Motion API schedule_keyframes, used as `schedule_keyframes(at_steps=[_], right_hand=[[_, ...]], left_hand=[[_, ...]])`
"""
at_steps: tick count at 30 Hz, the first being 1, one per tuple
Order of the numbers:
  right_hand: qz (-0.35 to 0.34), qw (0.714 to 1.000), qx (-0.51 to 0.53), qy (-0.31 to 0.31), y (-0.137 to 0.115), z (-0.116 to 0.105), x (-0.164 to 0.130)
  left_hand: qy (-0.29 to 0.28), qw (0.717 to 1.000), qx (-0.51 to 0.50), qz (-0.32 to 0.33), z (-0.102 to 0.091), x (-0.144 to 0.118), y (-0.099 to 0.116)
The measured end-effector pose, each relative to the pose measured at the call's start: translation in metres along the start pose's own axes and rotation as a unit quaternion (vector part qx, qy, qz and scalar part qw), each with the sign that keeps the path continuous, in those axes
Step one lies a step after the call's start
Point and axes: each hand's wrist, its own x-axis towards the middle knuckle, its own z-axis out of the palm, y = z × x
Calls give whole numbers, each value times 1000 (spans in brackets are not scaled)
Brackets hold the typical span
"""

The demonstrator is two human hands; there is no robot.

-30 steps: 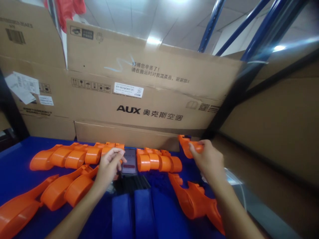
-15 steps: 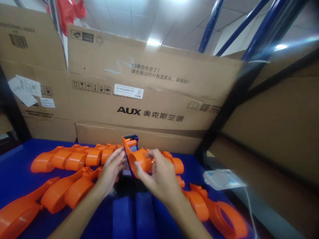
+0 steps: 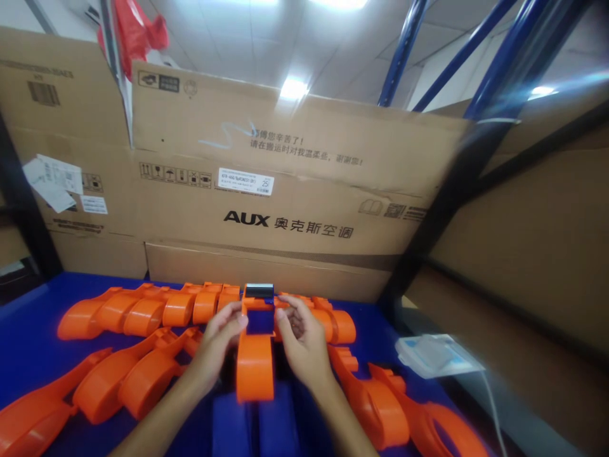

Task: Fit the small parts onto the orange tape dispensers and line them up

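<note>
An orange tape dispenser (image 3: 255, 368) with a dark strip across its top end is held upright in front of me, its round hub lowest. My left hand (image 3: 219, 339) grips its left side, thumb against the orange frame. On the opposite side my right hand (image 3: 304, 336) pinches the frame near the upper end, with some fingers curled out of sight. Below the dispenser are two blue blocks (image 3: 278, 419), partly hidden by it.
Rows of orange tape dispensers (image 3: 143, 316) lie on the blue surface (image 3: 28, 317) to both sides. A clear plastic package (image 3: 438, 355) with a white cord sits at the right edge. Behind stands a large cardboard sheet (image 3: 285, 139), beside a dark shelf post (image 3: 419, 235).
The dispenser has turned from a sideways tilt to face me squarely, and its hub now hangs lower. My right hand has shifted from the hub to the frame's right side.
</note>
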Motion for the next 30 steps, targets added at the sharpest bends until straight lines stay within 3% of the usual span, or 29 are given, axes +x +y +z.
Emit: schedule_keyframes(at_steps=[5, 12, 19, 30], right_hand=[[51, 996, 69, -31, 11, 3, -9], [75, 994, 75, -22, 10, 8, -16], [68, 997, 33, -32, 5, 11, -21], [38, 999, -17, -27, -1, 9, -23]], left_hand=[[-37, 998, 43, 31, -3, 0, -6], [-45, 993, 84, 66, -2, -1, -7], [-17, 988, 117, 99, 4, -1, -6], [5, 984, 153, 96, -1, 0, -8]])
